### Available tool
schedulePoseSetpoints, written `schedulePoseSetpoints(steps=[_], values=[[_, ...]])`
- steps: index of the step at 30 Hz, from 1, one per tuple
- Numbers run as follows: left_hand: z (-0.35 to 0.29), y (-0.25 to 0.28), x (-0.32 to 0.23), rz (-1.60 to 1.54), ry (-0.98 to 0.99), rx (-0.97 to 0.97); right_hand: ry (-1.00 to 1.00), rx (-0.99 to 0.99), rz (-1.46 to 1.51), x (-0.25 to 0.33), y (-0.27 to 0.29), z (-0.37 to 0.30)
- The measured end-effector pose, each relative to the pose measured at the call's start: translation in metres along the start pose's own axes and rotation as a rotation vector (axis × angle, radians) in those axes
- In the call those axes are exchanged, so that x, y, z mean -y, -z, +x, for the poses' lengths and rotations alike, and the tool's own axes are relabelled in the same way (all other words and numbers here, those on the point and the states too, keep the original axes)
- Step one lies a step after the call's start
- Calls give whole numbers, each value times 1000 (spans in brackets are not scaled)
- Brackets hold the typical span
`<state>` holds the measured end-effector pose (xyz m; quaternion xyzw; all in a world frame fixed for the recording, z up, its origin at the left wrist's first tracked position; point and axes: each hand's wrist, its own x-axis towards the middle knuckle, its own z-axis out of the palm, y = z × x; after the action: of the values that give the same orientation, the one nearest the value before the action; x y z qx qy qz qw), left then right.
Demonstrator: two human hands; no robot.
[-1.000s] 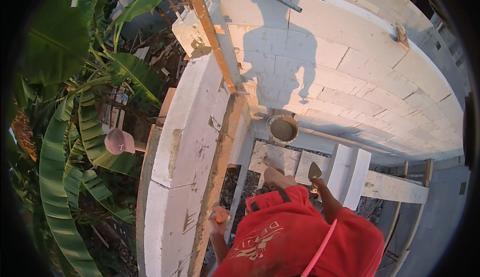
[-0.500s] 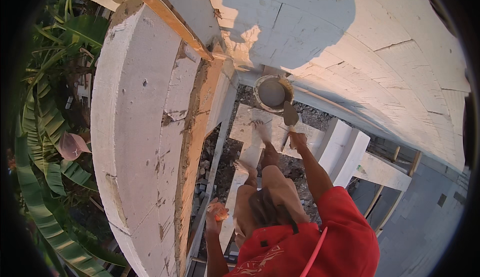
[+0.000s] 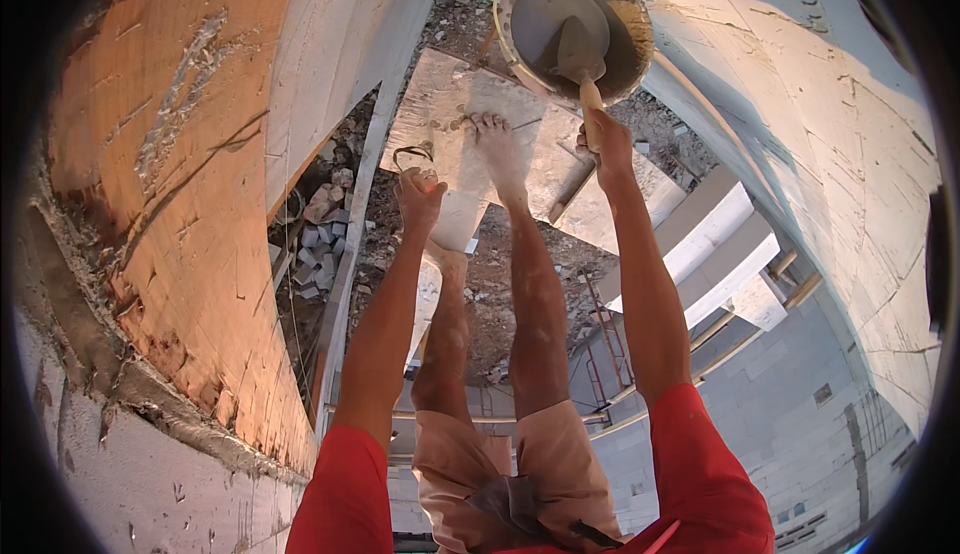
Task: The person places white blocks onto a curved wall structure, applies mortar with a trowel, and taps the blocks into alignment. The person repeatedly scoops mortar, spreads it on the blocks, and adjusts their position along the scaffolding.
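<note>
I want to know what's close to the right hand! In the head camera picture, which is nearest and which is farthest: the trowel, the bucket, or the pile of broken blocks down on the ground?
From the right hand:
1. Trowel: held in that hand, blade in the bucket.
2. Bucket: just above the hand, top of picture.
3. Pile of broken blocks: far off to the left, down below the left hand.
</note>
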<state>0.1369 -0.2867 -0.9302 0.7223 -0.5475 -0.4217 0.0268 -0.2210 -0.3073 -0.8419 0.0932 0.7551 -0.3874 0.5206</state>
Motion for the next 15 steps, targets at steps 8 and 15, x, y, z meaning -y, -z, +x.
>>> schedulePoseSetpoints(steps=[8, 15], values=[[37, -74, -3, 46, 295, 3, 24, 33, 41, -18, 14, -8], [7, -70, -10, 44, 292, -21, 90, -135, -163, -16, 47, -64]])
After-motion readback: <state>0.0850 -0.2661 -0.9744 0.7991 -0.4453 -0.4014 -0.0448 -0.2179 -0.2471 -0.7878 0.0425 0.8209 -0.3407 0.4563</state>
